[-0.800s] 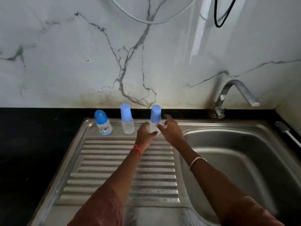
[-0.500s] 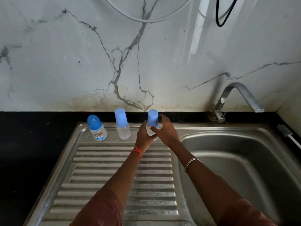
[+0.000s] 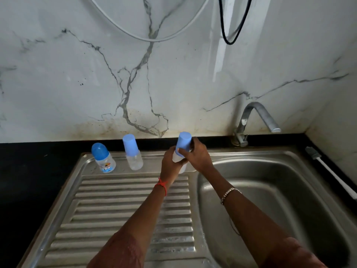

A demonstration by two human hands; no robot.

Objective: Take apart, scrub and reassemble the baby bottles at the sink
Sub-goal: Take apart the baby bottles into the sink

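Moved since the earlier frame: the third bottle [image 3: 177, 158], then standing on the sink's back ledge with both hands closing on it, now appears lifted off the steel.

1. Round-capped bottle [image 3: 103, 158]: well left of the fingers [image 3: 194, 145], upright on the back ledge of the drainboard [image 3: 125, 209], cap on. It is judged to be parked there until its turn.
2. Tall-capped bottle [image 3: 133, 153]: nearer the fingers, still on their left, upright on the same ledge and apart from item 1. It is untouched.
3. Left hand [image 3: 171, 165], red thread at the wrist: its fingers are curled round the clear body of the third bottle, grasping it low down. This is judged an anchoring hold, so that the body cannot turn.
4. Third bottle: held between both hands, roughly upright, above the ledge beside the basin [image 3: 270, 190], blue cap [image 3: 183, 143] uppermost.
5. Right hand [image 3: 199, 156], bracelet at the wrist: fingers and thumb are clenched round the base of the blue cap. The placement suits twisting or pulling the cap off, so the taking-apart is judged barely begun. Whether the cap has loosened cannot be told.
6. Tap [image 3: 257, 120]: well right of the fingers. No stream is seen at its spout.
7. White-handled brush [image 3: 328, 169]: far right of the fingers on the black bench [image 3: 38, 171], untouched, presumably kept to hand for scrubbing.
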